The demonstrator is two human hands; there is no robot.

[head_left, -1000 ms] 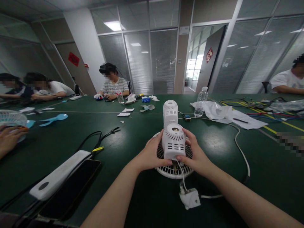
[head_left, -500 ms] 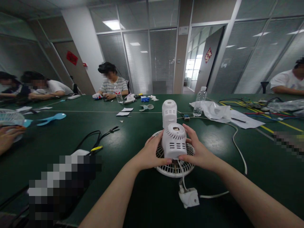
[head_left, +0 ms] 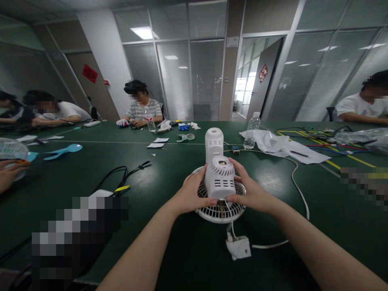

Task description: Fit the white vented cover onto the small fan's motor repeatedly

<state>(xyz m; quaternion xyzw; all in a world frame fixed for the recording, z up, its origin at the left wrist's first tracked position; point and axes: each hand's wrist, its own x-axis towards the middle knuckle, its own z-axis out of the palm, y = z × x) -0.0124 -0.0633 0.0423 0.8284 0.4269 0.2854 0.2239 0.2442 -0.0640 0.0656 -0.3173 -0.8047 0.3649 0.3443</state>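
Both my hands are closed around a white vented fan motor housing (head_left: 220,178), one on each side. My left hand (head_left: 191,192) has its thumb at the lower front edge and its fingers along the left side. My right hand (head_left: 250,189) mirrors it, thumb low in front and fingers on the right side. Under the housing lies a round white fan grille (head_left: 220,219), flat on the table. Directly behind stands another white vented piece (head_left: 214,142), partly hidden by the housing. A white cable runs down in front to a small white block (head_left: 239,247).
On the green table (head_left: 188,258), a clear bottle (head_left: 252,131) stands beside crumpled white plastic (head_left: 270,141). A pixelated device with black cables lies left, near blue plastic pieces (head_left: 63,150). Several people sit around; one person's hand (head_left: 10,173) holds a grille at far left.
The whole view has shifted slightly, with most things a little further left. My hands keep the same hold on the housing, with no clear movement against the grille.
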